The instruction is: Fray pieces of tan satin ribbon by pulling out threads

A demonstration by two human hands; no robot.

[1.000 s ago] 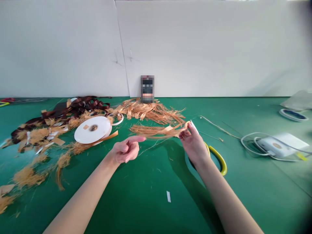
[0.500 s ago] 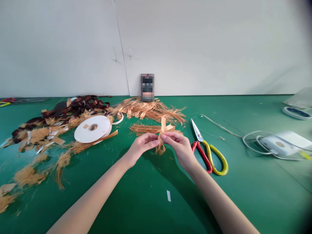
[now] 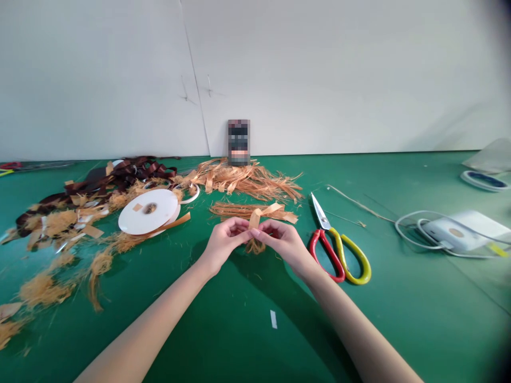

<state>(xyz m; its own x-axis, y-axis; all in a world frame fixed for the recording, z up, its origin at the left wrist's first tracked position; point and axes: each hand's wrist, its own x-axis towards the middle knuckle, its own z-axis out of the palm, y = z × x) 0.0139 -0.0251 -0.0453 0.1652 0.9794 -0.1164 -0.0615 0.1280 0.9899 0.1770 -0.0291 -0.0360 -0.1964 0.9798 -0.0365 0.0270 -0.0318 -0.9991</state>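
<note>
We could not make out whether the frayed tuft [image 3: 254,247] was joined to the tan ribbon [image 3: 254,217]; the left hand [image 3: 225,239] and right hand [image 3: 285,241] partly covered it. Both were angled inward, fingertips nearly meeting, each pinching the ribbon. We found it short of the tabletop's [image 3: 207,335] far edge, nearer than the strand bundle [image 3: 235,209].

white device [image 3: 470,235] | looped cable [image 3: 444,245] | dark object [image 3: 239,142] before white wall [image 3: 339,80]

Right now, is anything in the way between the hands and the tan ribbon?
Nothing I can see: the left hand and the right hand both hold the tan ribbon. The scissors lie to the right, not between.
</note>
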